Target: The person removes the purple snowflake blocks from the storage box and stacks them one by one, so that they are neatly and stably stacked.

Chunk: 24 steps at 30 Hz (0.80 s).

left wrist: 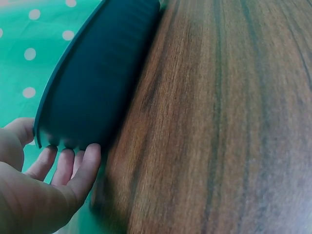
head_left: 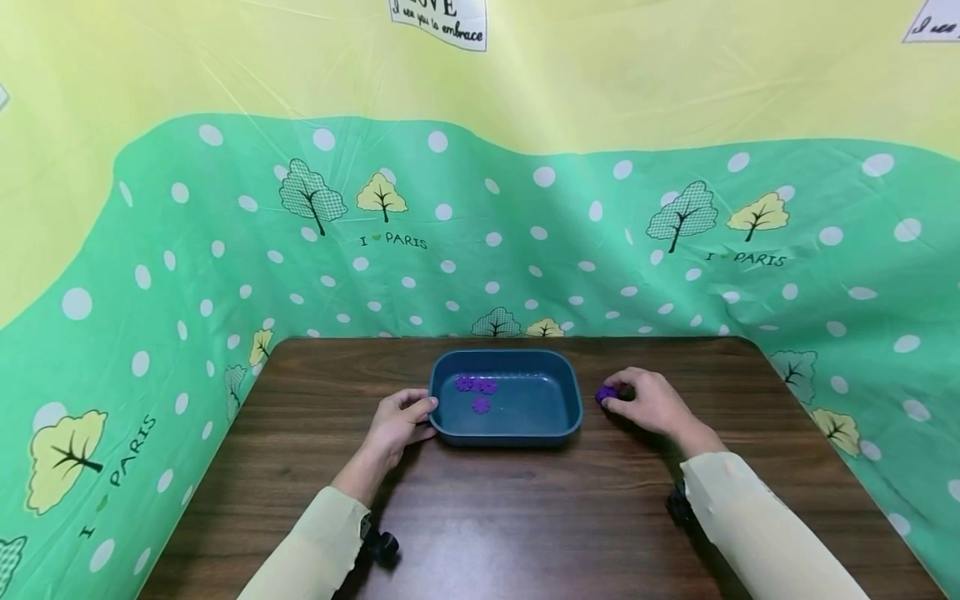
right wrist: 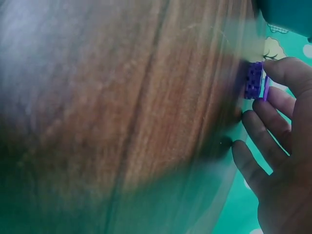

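dark wood-grain table (head_left: 540, 533), patterned cloth (head_left: 517, 204) beyond its far edge and along its left and right sides, green with pale dots below, yellow above, printed trees (head_left: 311, 198), "PARIS" lettering (head_left: 406, 241), white lettered panel (head_left: 442, 21) high at far middle

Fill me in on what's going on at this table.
A person is handling small purple things around a blue tray on a wooden table. The left hand holds the tray's left end. The right hand pinches a purple piece just outside the tray, off its right end. A few flower-like purple pieces already lie in the tray's left half.
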Available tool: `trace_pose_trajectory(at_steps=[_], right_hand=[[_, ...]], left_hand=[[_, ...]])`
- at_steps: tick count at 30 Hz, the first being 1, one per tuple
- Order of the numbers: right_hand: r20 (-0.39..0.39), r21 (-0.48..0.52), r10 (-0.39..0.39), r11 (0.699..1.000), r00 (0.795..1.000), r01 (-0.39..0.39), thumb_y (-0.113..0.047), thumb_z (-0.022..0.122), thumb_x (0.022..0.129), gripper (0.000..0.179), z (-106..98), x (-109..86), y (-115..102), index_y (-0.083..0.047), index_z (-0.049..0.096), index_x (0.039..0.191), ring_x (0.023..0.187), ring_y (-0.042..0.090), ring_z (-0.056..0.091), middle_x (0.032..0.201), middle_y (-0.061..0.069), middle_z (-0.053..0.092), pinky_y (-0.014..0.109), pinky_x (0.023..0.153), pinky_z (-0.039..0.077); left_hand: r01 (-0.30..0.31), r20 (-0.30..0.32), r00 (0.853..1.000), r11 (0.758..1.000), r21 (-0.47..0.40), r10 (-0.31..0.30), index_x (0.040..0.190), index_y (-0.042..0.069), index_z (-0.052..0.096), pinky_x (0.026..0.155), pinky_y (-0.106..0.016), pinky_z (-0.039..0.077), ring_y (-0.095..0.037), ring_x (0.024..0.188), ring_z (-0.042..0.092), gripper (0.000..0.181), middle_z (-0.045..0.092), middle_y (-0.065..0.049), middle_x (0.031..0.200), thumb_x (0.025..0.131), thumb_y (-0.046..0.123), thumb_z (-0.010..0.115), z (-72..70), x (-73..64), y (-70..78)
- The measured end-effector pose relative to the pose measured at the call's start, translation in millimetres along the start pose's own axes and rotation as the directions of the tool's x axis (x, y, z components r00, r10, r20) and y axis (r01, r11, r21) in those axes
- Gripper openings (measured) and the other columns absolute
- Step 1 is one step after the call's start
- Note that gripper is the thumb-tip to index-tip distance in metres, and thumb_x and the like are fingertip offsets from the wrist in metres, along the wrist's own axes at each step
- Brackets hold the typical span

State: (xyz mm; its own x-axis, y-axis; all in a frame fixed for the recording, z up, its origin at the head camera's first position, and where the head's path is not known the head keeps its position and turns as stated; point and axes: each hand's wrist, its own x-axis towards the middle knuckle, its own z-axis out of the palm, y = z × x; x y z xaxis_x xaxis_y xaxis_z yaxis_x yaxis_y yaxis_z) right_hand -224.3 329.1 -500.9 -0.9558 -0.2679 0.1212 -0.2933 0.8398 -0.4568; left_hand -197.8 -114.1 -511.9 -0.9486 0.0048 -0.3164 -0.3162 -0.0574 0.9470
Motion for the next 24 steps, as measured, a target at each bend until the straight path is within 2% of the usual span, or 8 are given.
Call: trace_pose_trajectory(at_steps=[6, 24], right_hand=[[0.015, -0.029, 0.028, 0.999, 0.999, -0.027, -0.027, 0.078, 0.089, 0.035, 2.8, 2.4, -0.7, -0.007, 0.073, 0.117, 0.099, 0.028, 0.065, 0.111, 0.012, 0.071, 0.051, 0.086, 0.058], [0.036, -0.061, 0.024, 0.998, 0.999, -0.022, -0.027, 0.079, 0.089, 0.037, 2.2, 2.8, 0.3, -0.006, 0.072, 0.119, 0.100, 0.028, 0.066, 0.112, 0.012, 0.070, 0.053, 0.087, 0.058]], left_hand=[[-0.001, 0.003, 1.000, 1.000, -0.006, 0.001, 0.131, 0.000, 0.064, 0.083, -0.042, 0.064, -0.024, 0.096, 0.064, 0.039, 0.062, -0.013, 0.111, 0.097, 0.016, 0.071, -0.2, -0.8, 1.0], [-0.009, 0.000, 1.000, 1.000, -0.016, 0.009, 0.131, -0.001, 0.063, 0.082, -0.042, 0.065, -0.026, 0.098, 0.066, 0.039, 0.063, -0.014, 0.112, 0.096, 0.015, 0.071, -0.3, 0.0, -0.6]])
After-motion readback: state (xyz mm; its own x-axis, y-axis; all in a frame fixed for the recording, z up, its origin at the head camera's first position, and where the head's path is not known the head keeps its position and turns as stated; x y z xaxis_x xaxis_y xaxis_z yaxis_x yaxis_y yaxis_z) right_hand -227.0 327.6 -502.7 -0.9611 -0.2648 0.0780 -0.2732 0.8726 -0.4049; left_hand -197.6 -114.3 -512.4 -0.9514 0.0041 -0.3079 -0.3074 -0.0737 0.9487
